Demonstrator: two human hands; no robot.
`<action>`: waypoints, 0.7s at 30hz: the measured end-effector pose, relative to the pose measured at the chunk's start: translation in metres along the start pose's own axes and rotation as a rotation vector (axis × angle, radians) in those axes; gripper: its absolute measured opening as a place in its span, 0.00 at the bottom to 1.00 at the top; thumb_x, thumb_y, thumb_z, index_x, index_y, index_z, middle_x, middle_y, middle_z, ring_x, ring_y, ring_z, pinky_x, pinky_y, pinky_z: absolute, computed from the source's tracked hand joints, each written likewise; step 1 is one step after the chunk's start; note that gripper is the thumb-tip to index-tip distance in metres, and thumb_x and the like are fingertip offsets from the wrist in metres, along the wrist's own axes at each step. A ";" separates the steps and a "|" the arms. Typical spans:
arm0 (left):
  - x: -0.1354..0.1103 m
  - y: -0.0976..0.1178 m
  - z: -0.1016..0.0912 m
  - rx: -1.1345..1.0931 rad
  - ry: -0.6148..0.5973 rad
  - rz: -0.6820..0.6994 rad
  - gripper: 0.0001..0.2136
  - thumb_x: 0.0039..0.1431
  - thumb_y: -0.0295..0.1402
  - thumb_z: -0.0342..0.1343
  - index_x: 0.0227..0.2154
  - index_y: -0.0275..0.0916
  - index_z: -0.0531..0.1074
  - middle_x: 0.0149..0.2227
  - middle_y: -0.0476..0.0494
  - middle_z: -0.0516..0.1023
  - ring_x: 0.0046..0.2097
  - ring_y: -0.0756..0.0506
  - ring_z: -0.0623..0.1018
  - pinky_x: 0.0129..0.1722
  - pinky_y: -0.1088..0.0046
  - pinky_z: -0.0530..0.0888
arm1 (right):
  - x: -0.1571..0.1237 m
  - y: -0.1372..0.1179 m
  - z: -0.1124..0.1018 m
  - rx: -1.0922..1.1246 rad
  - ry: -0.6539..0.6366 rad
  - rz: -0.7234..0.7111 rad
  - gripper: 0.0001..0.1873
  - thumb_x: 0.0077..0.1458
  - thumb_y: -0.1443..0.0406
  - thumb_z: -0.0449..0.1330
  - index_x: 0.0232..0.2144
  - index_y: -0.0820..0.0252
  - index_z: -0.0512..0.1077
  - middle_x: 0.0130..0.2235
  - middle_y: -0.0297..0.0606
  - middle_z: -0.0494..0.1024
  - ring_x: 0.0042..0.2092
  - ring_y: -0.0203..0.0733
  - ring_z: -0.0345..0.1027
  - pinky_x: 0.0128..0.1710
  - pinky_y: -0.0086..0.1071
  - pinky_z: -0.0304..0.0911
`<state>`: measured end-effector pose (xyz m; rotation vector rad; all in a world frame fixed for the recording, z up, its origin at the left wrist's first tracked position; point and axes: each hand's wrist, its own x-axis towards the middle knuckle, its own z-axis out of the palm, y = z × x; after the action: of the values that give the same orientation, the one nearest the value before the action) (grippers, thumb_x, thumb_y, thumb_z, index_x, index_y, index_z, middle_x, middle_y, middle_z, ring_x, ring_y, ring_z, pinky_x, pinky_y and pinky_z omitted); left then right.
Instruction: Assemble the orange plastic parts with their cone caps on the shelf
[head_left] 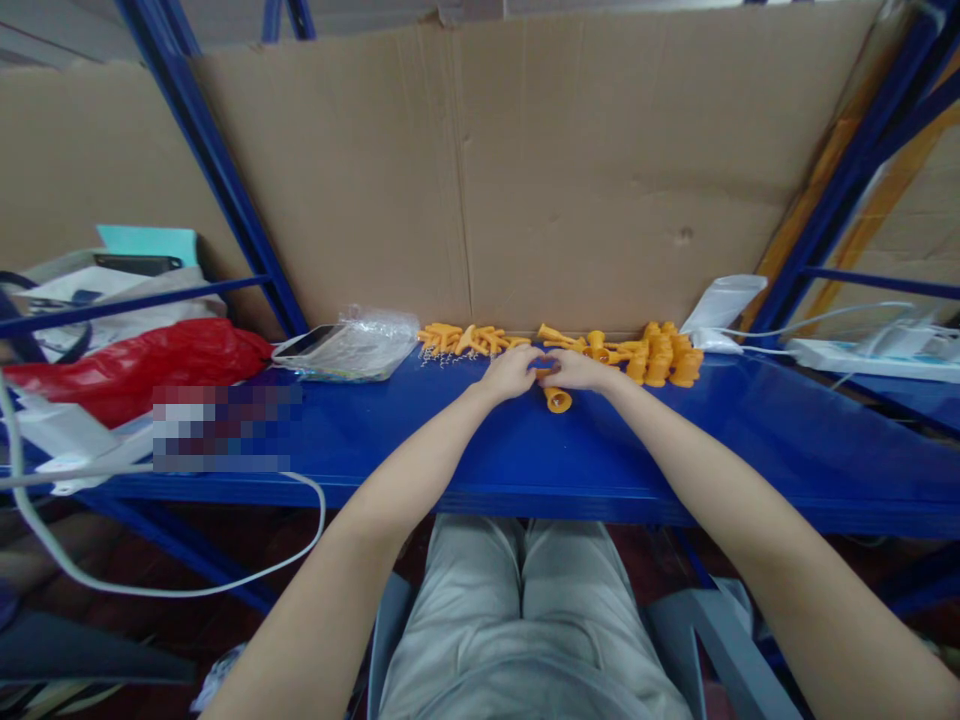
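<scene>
My left hand (514,372) and my right hand (576,370) meet over the blue shelf, fingertips nearly touching. Both are closed around a small orange plastic piece (545,373), mostly hidden by the fingers. Just below them, on the shelf, lies an orange flared part (557,400) with its round open end towards me. Left of my hands is a pile of orange branched pieces (465,340) with small metal bits (439,358) in front. Behind and right of my right hand lie loose orange parts (596,345), beside a group of upright orange pieces (660,355).
A tall cardboard sheet (570,180) stands behind the blue shelf (405,430). Plastic bags (367,345) and a red bag (165,365) lie to the left. A white cable (247,580) hangs over the front edge. A power strip (877,355) lies at right, near a blue post (840,190).
</scene>
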<state>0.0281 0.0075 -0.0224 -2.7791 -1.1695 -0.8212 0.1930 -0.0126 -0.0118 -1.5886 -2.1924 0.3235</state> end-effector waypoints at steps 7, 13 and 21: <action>-0.001 -0.011 0.001 -0.030 -0.085 0.015 0.16 0.61 0.26 0.55 0.52 0.35 0.73 0.51 0.35 0.78 0.54 0.40 0.77 0.56 0.60 0.72 | 0.003 0.010 0.005 -0.117 0.023 -0.081 0.26 0.47 0.78 0.58 0.49 0.60 0.74 0.43 0.40 0.83 0.43 0.43 0.77 0.41 0.30 0.67; -0.002 -0.006 -0.005 -0.040 -0.072 -0.049 0.21 0.62 0.33 0.57 0.58 0.36 0.69 0.45 0.38 0.81 0.47 0.41 0.81 0.50 0.62 0.75 | -0.004 0.005 -0.002 -0.380 0.188 -0.156 0.26 0.53 0.76 0.53 0.54 0.61 0.72 0.51 0.48 0.80 0.54 0.51 0.72 0.49 0.40 0.60; -0.001 0.004 -0.010 -0.085 0.029 -0.150 0.23 0.61 0.29 0.57 0.60 0.36 0.67 0.43 0.39 0.82 0.45 0.41 0.81 0.49 0.64 0.75 | -0.004 0.001 -0.010 -0.540 0.341 -0.487 0.23 0.59 0.75 0.46 0.51 0.63 0.74 0.47 0.50 0.81 0.48 0.50 0.69 0.47 0.41 0.50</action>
<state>0.0255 0.0023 -0.0136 -2.7620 -1.3834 -0.9413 0.1999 -0.0170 -0.0040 -1.1522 -2.3946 -0.6808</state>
